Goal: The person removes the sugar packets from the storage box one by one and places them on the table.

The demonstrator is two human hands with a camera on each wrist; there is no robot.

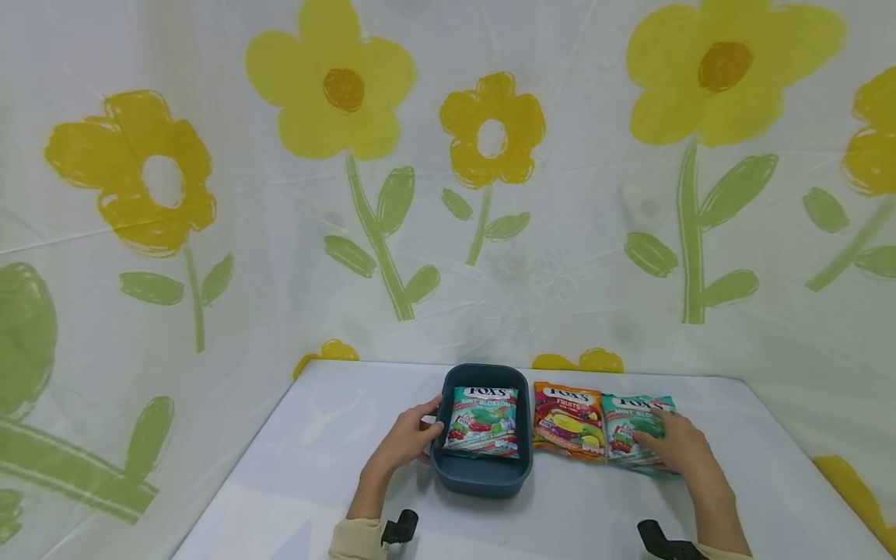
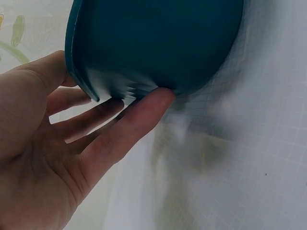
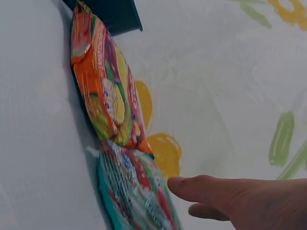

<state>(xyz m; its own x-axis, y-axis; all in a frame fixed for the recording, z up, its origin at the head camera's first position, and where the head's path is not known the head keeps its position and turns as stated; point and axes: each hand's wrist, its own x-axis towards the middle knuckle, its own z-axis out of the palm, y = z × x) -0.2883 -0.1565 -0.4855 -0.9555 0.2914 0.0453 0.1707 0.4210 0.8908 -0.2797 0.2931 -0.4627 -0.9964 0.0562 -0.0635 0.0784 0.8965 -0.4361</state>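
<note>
The left hand [image 1: 409, 439], fingers straight, touches the tub's [image 1: 483, 474] left wall; a teal packet [image 1: 483, 421] lies inside. The right hand [image 1: 675, 445] rests open on a second teal packet [image 1: 633, 424] beside the orange packet [image 1: 568, 420] on the tabletop [image 1: 315, 467].

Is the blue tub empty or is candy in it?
Not empty: one teal candy bag lies inside the tub; two more bags lie outside it.
</note>
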